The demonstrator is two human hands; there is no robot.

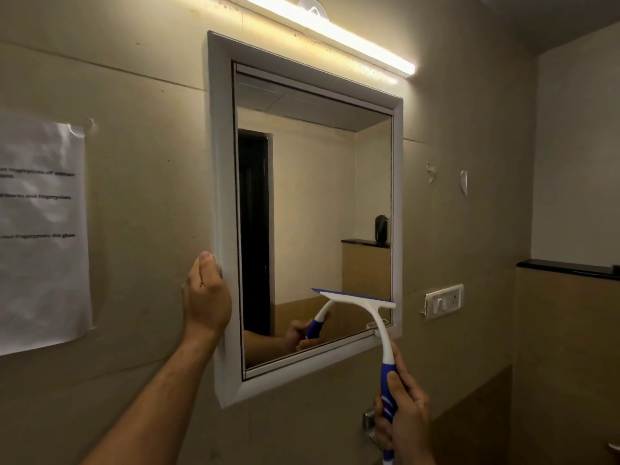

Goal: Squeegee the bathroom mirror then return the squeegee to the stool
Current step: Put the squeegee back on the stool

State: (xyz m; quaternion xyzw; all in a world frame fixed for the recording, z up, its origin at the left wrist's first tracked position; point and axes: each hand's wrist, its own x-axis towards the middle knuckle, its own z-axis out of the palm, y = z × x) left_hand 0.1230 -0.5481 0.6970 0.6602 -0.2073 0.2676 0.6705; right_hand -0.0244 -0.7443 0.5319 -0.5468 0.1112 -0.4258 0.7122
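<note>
One mirror (312, 203), one squeegee (365, 307), two hands — left (206, 297), right (404, 414) — one paper sheet (40, 229).

The beige wall (141, 135) carries everything here. Fixed flat on it are a white-framed mirror (312, 196), a lit strip lamp (328, 31) just above the frame, a printed paper sheet (40, 229) well to the left, and a white switch plate (443, 301) near the mirror's lower right corner.
</note>
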